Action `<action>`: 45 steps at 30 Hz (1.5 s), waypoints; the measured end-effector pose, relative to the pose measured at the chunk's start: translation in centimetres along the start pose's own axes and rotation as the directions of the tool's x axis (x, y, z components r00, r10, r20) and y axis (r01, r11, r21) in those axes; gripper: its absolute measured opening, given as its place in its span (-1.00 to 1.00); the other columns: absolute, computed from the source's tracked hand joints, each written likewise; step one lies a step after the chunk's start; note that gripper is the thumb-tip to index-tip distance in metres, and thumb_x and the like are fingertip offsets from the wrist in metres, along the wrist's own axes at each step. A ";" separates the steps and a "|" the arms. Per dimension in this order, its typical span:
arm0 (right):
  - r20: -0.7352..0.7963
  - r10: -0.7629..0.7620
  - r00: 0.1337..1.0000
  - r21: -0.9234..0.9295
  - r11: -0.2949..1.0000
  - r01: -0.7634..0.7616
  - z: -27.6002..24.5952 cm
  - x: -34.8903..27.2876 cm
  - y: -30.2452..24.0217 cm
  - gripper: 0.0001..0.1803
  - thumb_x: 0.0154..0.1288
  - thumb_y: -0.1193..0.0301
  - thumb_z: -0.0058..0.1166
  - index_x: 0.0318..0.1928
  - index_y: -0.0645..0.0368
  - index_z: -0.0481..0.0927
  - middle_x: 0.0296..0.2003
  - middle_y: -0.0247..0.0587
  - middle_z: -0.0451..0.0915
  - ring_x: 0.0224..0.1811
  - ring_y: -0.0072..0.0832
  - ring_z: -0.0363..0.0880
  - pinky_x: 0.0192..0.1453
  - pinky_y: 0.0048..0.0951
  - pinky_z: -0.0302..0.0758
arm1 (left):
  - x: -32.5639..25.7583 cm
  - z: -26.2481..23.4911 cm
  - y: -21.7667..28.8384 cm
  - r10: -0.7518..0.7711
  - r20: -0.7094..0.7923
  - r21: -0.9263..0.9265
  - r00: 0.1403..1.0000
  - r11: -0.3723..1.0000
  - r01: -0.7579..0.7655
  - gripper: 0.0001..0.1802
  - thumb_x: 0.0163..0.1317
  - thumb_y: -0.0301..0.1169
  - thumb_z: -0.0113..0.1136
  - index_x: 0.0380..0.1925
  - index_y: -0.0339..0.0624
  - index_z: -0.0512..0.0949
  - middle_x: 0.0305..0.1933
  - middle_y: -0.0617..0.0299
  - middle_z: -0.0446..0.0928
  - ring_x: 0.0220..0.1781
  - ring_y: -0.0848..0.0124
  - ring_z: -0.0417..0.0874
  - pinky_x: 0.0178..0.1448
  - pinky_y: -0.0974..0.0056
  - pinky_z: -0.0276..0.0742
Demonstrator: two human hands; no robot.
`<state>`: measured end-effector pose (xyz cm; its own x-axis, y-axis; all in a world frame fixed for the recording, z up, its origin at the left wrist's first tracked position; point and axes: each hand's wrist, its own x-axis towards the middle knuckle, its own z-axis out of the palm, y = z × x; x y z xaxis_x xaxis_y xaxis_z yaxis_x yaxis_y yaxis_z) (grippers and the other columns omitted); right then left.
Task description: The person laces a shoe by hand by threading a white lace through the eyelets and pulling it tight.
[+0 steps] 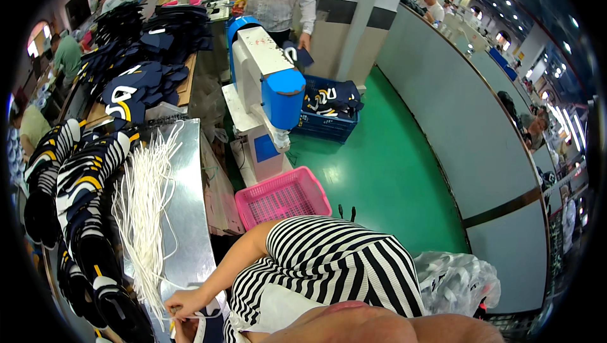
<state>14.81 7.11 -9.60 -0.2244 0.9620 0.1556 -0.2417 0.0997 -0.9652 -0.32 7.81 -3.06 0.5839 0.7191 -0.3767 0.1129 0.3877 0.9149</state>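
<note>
While the right hand (pixel 183 303) pinches a white lace (pixel 205 316) at a navy upper (pixel 215 330) by the table (pixel 193 216), the left hand (pixel 184 329), partly cut off, has a grip I cannot tell. Bundled laces (pixel 147 220) lie lengthwise alongside, presumably for easy reach.

No words or numbers can be read: bold white figures edged with yellow mark the navy pieces (pixel 129 96) piled at the left, similar white ones show in the blue crate (pixel 325 129), and reddish marks on the white machine (pixel 258 41) are illegible.
</note>
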 end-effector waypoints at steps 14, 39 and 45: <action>-0.073 0.027 0.997 0.127 0.992 -0.018 -2.3 -2.5 -11.4 -0.71 0.38 0.54 0.16 0.02 0.16 0.37 -0.31 -0.33 0.65 -0.47 -0.77 0.45 -0.43 -0.73 0.36 | -3.2 6.7 3.1 0.212 -0.367 -0.356 0.906 0.868 -0.347 -0.61 0.47 -0.24 0.11 0.14 -0.27 0.54 0.11 0.21 0.60 0.08 0.46 0.61 0.19 0.37 0.53; 0.103 0.060 0.993 -0.444 0.896 -0.008 -1.7 -2.2 -13.0 -0.70 0.40 0.47 0.15 0.01 0.29 0.35 -0.39 -0.08 0.67 -0.33 -0.37 0.68 -0.20 -0.46 0.56 | -3.7 5.5 3.1 0.049 -0.580 -0.284 0.813 0.923 -0.259 -0.75 0.29 -0.25 0.31 -0.23 -0.22 0.69 -0.28 0.36 0.66 -0.34 0.63 0.48 -0.30 0.48 0.33; 0.129 0.048 0.991 -0.512 0.858 0.025 -2.7 -1.5 -13.5 -0.82 0.43 0.51 0.08 -0.06 0.32 0.43 -0.33 0.00 0.70 -0.24 -0.25 0.76 -0.22 -0.40 0.61 | -4.2 6.0 3.7 -0.004 -0.603 -0.302 0.798 0.927 -0.224 -0.74 0.32 -0.28 0.28 -0.17 -0.26 0.67 -0.19 0.31 0.70 -0.26 0.60 0.60 -0.18 0.49 0.47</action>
<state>20.97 5.05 2.58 -0.3554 0.9249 0.1350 0.2706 0.2400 -0.9323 2.45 2.78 2.77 -0.0188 0.9200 -0.3915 -0.2687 0.3725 0.8883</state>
